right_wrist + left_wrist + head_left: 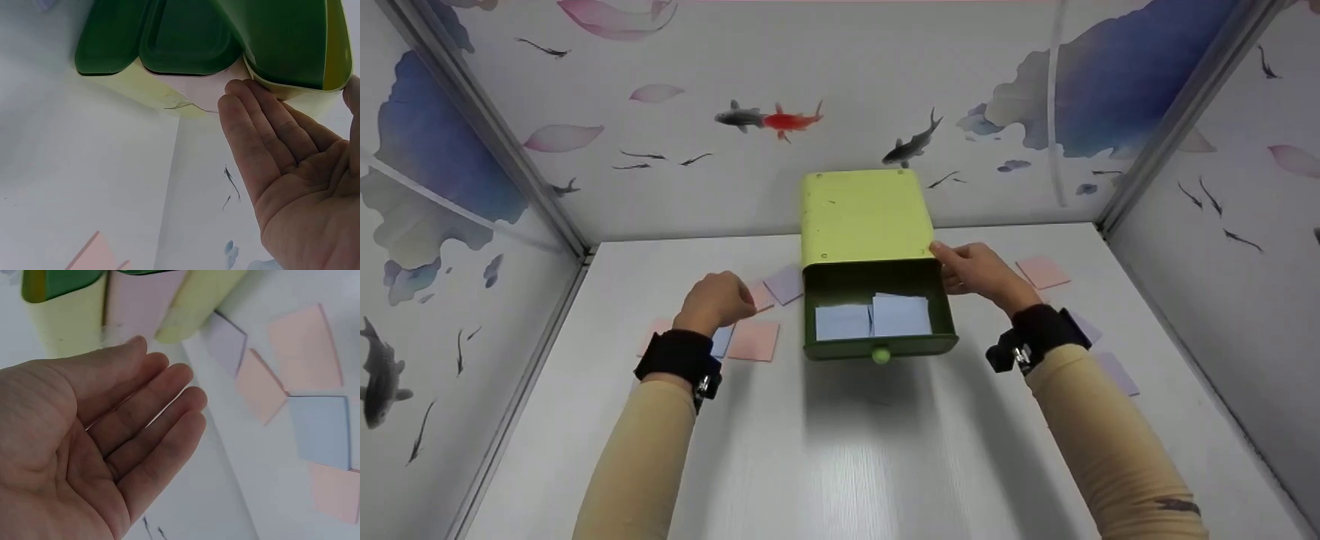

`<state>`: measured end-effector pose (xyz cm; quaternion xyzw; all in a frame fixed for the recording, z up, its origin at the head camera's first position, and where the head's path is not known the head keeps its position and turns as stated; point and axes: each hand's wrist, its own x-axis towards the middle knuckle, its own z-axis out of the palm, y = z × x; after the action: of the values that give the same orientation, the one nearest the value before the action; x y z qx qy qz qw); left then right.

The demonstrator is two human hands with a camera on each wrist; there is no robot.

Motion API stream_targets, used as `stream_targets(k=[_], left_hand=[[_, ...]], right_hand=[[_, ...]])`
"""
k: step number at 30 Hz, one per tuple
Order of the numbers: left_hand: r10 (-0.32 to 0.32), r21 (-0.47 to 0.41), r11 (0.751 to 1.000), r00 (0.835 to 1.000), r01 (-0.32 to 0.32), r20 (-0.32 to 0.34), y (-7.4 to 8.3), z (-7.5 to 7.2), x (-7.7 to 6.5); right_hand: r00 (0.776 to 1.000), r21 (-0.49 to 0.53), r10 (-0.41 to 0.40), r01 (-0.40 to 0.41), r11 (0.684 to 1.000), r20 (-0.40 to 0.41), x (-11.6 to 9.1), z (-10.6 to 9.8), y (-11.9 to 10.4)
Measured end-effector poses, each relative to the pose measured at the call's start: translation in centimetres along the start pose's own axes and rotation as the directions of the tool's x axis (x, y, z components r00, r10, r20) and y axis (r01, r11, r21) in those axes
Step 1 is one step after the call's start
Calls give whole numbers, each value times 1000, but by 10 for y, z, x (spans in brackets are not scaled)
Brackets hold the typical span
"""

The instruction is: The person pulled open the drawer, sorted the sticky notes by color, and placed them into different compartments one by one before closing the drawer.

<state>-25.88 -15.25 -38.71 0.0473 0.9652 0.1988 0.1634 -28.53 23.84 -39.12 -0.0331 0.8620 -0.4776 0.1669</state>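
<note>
A yellow-green drawer unit (pixel 866 214) stands at the middle of the table's (pixel 840 480) back edge. Its dark green top drawer (pixel 840 349) is pulled out toward the front edge, with a round green knob (pixel 881 355) on its front. Two pale blue note pads (pixel 842 322) lie side by side in it. The right wrist view shows two lower green drawer fronts (pixel 185 39) pushed in, the middle one in a pinkish tier (pixel 211 89).

The left hand (pixel 716 300) is left of the unit, above the pads there; its fingers are gently bent and close together, the thumb tip near the index finger. The right hand (pixel 979 274) is at the unit's right side: the thumb rests on the top front corner, and the fingers, nearly straight and side by side, appear to touch the side.

Between the unit and the table's left edge lie a lavender pad (pixel 785 286), several pink pads (pixel 754 342) and a blue pad (pixel 721 342), partly hidden by the left wrist. Near the back right corner lies a pink pad (pixel 1042 272); two purple pads (pixel 1117 373) lie farther forward, toward the right edge.

Both arms wear tan sleeves (pixel 634 465) and black wristbands (pixel 675 354).
</note>
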Motion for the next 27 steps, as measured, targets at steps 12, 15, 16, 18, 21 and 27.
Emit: stream_targets(k=[12, 15, 16, 18, 21, 27], left_hand=[[-92, 42, 995, 994, 95, -61, -58, 46, 12], [-109, 36, 993, 991, 112, -80, -71, 55, 11], [-107, 32, 993, 990, 110, -88, -74, 57, 12], [-102, 29, 994, 990, 105, -102, -79, 61, 12], [-84, 30, 996, 990, 87, -111, -84, 65, 14], [-16, 81, 996, 995, 25, -103, -92, 75, 18]], right_hand=[[1000, 20, 5, -5, 1000, 2, -2, -1, -3], [1000, 27, 11, -11, 1000, 10, -9, 0, -12], [1000, 27, 14, -14, 1000, 10, -12, 0, -15], [1000, 27, 18, -18, 999, 11, -17, 0, -21], [1000, 30, 19, -20, 999, 12, -20, 0, -25], [999, 50, 12, -14, 999, 32, -22, 0, -27]])
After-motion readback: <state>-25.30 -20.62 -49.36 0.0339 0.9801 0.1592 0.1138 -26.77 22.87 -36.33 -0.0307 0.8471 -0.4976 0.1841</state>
